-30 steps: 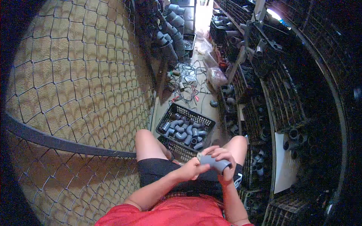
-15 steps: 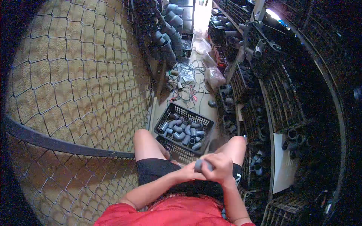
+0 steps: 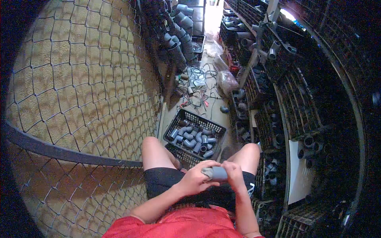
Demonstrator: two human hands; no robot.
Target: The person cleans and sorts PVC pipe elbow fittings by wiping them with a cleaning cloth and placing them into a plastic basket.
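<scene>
A short grey plastic pipe fitting is held sideways above my lap. My left hand grips its left end, fingers curled around it. A crumpled greyish piece, seemingly cloth, shows at that end beside my left fingers. On the other end, my right hand is closed, its fingertips against the fitting. Beyond my knees, a black plastic crate on the floor holds several grey pipe elbows and short fittings.
A wire mesh fence runs along my left. Shelves with dark crates line the right side. Tangled cables and a plastic bag lie on the floor ahead. Large grey fittings are stacked at the far left.
The fitting has turned to lie sideways, with more of its length showing. My right hand has shifted from over it to its right end. The greyish crumpled piece has come into view.
</scene>
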